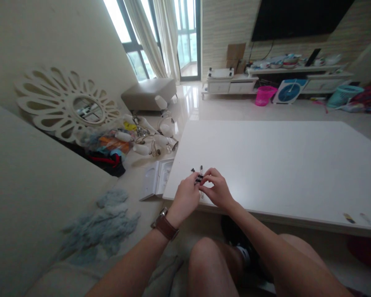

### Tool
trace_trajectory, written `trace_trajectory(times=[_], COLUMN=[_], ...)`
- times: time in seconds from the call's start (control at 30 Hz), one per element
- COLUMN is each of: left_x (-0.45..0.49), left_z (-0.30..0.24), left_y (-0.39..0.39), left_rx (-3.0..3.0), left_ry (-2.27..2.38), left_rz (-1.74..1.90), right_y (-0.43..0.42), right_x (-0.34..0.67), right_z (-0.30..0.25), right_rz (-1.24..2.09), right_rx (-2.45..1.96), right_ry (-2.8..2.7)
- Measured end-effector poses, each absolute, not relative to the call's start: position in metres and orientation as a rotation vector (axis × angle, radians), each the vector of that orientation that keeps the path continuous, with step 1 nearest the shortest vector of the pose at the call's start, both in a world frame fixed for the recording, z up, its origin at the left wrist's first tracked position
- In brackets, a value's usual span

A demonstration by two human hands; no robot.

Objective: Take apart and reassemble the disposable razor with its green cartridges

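Note:
Over the left end of the white board, my two hands meet around a small black-and-silver piece whose kind I cannot make out. My left hand is closed on it, thumb and fingers gripping from the left. At its right edge, my right hand makes a pinch; whatever sits between those fingertips is too small to tell. Just beyond the fingers lie a small dark metal part and another tiny black part. A narrow light strip shows partly below the hands.
Left of the board, an open white case stands on the floor near a chandelier. A round mirror leans at the wall. Grey-blue cloth lies at lower left. A gold-and-black bit rests near the board's right front edge.

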State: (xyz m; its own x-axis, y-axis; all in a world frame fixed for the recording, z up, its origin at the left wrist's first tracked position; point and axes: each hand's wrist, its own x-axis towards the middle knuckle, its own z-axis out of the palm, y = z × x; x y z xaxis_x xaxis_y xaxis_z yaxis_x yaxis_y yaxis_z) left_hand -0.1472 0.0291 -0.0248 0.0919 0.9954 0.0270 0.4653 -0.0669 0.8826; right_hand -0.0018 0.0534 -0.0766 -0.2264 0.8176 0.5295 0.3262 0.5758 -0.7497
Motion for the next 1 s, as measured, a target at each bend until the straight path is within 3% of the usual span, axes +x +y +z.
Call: trace_trajectory(times=[0.57,1.0], left_x=[-0.1534,-0.1488], left_z=[-0.0250,-0.0242], left_y=[0.0321,0.0296], left_rx=[1.672,1.707], left_ry=[1.545,1.497], left_rz=[0.952,0.932], right_y=[0.0471,0.0486], right_x=[-0.0051,-0.0063], right_z=[-0.0763,-0.0802], right_rz=[0.359,0.399], right_rx=[-0.866,-0.903], right_ry=[-1.887,-1.877])
